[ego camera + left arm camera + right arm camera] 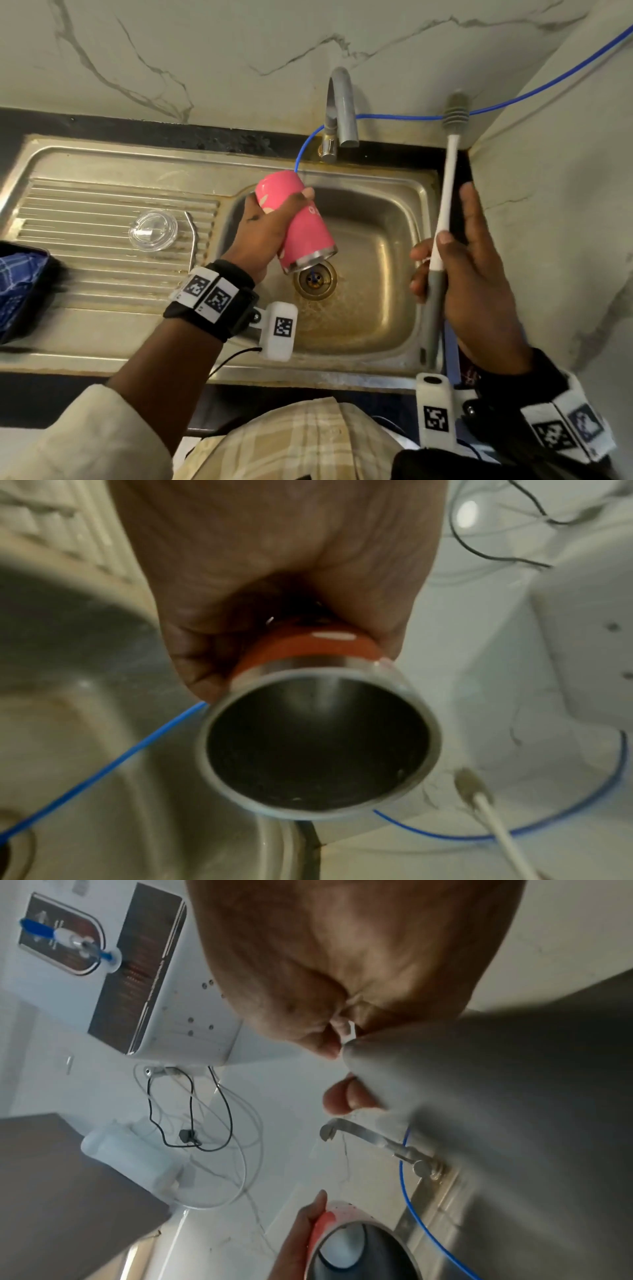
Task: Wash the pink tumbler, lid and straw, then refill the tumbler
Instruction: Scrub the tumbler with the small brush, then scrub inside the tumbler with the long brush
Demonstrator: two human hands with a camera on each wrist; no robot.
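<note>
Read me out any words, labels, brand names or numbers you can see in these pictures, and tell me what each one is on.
No text can be read here.
pink tumbler: white lettering by the left hand, mostly covered by the fingers, unreadable.
wrist bands: square black-and-white code markers, no words.
white appliance on the wall: dark front panel with rows of tiny print, too blurred to read.

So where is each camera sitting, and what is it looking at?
Head: worn on the head, looking down at the sink; both forearms, left hand holding the pink tumbler, right hand holding the bottle brush.
Left wrist: looks along the left palm into the tumbler's open mouth.
Right wrist: looks along the right palm, past the blurred brush handle, toward the tap.
All three views show the tumbler.
</note>
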